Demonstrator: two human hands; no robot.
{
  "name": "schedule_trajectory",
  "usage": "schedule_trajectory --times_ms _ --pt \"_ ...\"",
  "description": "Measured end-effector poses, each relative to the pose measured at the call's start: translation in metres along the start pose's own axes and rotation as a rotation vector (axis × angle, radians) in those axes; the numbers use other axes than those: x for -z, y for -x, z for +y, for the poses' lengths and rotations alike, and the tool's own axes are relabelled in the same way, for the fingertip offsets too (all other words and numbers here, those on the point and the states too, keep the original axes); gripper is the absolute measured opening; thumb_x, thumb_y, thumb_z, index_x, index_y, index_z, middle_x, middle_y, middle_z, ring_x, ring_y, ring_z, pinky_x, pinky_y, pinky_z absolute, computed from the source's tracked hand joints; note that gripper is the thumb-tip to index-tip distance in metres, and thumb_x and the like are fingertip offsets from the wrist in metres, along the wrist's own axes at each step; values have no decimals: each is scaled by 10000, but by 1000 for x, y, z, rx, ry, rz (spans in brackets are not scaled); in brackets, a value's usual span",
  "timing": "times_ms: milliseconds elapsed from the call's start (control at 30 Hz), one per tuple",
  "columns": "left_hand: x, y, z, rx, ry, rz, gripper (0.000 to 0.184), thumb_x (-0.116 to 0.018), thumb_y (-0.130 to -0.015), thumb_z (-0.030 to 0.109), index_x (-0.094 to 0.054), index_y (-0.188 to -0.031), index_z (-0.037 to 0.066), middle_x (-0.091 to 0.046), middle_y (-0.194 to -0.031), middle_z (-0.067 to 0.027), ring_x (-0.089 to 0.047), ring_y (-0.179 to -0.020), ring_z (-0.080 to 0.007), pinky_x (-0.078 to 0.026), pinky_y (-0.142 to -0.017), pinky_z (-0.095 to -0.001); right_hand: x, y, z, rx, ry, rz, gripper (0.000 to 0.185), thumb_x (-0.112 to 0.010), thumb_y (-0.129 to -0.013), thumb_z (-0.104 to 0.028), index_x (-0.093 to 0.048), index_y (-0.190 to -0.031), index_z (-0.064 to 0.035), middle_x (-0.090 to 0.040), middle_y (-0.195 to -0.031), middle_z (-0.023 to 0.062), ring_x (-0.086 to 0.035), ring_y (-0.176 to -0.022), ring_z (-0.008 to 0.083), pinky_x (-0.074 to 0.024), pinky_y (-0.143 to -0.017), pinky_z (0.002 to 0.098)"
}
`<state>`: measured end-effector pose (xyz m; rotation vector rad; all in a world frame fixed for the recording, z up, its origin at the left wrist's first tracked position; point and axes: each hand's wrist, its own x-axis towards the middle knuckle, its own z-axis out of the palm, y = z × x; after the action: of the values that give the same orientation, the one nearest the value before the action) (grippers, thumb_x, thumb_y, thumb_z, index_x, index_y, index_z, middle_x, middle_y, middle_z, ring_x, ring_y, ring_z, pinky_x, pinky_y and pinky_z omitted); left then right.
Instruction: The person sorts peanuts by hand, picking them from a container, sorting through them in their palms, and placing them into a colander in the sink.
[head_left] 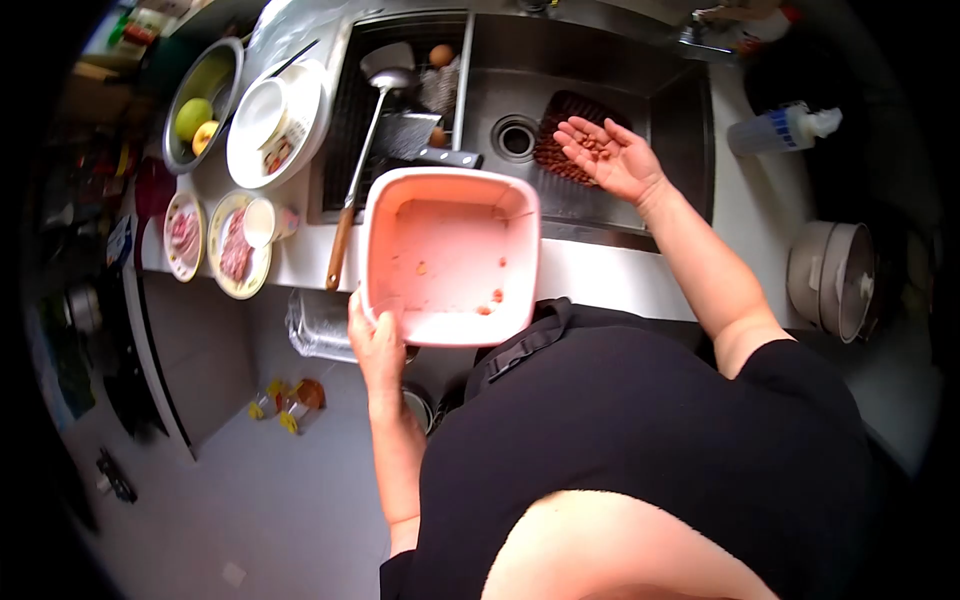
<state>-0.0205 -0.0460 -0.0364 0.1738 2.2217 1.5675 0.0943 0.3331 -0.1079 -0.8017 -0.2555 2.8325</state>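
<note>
My left hand (pixel 378 345) grips the near left corner of a pink square plastic basin (pixel 440 235), thumb over the rim. The basin tilts toward me at the counter's front edge, and a few reddish bits stick to its inside. Palm up over the sink, my right hand (pixel 625 165) carries several reddish-brown peanuts (pixel 592 147) on its slightly cupped palm and fingers. Beneath and beside that hand, a dark brown basket (pixel 572 103) in the sink has more peanuts spread in it.
Left of the sink basin (pixel 680 130), a rack holds a cleaver (pixel 405 135), a long-handled ladle (pixel 360 150) and eggs (pixel 441 55). Bowls (pixel 320 110) and plates of meat (pixel 236 250) stand farther left. At right are a bottle (pixel 775 132) and a pot (pixel 825 270).
</note>
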Motion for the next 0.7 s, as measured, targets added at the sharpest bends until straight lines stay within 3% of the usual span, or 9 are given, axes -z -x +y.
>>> schedule_trajectory --times_ms 233,367,433,467,500,567,600,633,700 --pt "0 2 6 26 -39 -14 415 -388 -739 -33 -518 -1133 -35 -581 -944 -73 -530 -784 -120 -452 -728 -243 45 -5 -10 142 -140 190 518 -325 -988 -321 -418 -1294 86 -391 -1376 242 -353 -1303 379 -296 -1090 472" --pt "-1 3 8 23 -29 -1 412 -392 -741 -26 -522 -1132 -32 -583 -940 -71 -533 -788 -125 -450 -728 -245 50 -10 -21 182 -62 252 657 -378 -958 -405 -227 -1409 49 -261 -1452 248 -216 -1367 372 -154 -1126 490" --pt "-4 2 10 -4 -80 10 417 -394 -740 -24 -521 -1137 -31 -585 -943 -76 -535 -795 -131 -452 -735 -251 39 -5 -25 137 185 433 767 -398 -928 -464 -101 -1452 9 -212 -1475 250 -170 -1384 374 -60 -1132 495" --pt "-3 3 11 -29 -131 21 422 -396 -739 -22 -519 -1143 -31 -587 -946 -82 -537 -802 -136 -453 -741 -256 40 -1 -27 88 251 289 870 -438 -903 -499 42 -1464 -39 127 -1500 259 80 -1406 377 49 -1121 492" --pt "-1 4 10 20 -114 13 439 -400 -736 -20 -513 -1159 -37 -591 -961 -96 -542 -821 -151 -454 -761 -267 39 -6 -26 77 353 469 824 -496 -896 -467 -85 -1471 -44 7 -1517 248 -2 -1412 376 -53 -1133 482" --pt "2 1 5 -5 -135 10 450 -402 -733 -22 -506 -1170 -46 -595 -971 -103 -546 -841 -163 -453 -779 -277 13 3 -6 237 824 461 695 -572 -888 -382 -291 -1414 -25 -273 -1460 211 -256 -1364 329 -256 -1087 431" --pt "2 0 6 -15 -137 7 452 -402 -734 -21 -503 -1173 -49 -596 -975 -103 -548 -846 -166 -452 -784 -276 7 1 3 337 1018 422 388 -586 -894 -292 -539 -1197 -54 -561 -1214 91 -511 -1138 209 -424 -933 352" --pt "1 -1 7 -25 -133 -3 454 -402 -735 -20 -500 -1176 -52 -597 -979 -103 -550 -851 -169 -452 -788 -275 -6 5 15 331 1010 415 388 -586 -894 -292 -539 -1197 -54 -561 -1214 91 -511 -1138 209 -424 -933 352" --pt "-2 -4 21 -17 -131 -11 457 -403 -735 -16 -495 -1180 -57 -598 -989 -117 -556 -862 -175 -451 -799 -278 -44 20 46 510 1460 -14 198 -597 -871 -229 -623 -985 -69 -638 -922 58 -600 -871 168 -491 -753 319"
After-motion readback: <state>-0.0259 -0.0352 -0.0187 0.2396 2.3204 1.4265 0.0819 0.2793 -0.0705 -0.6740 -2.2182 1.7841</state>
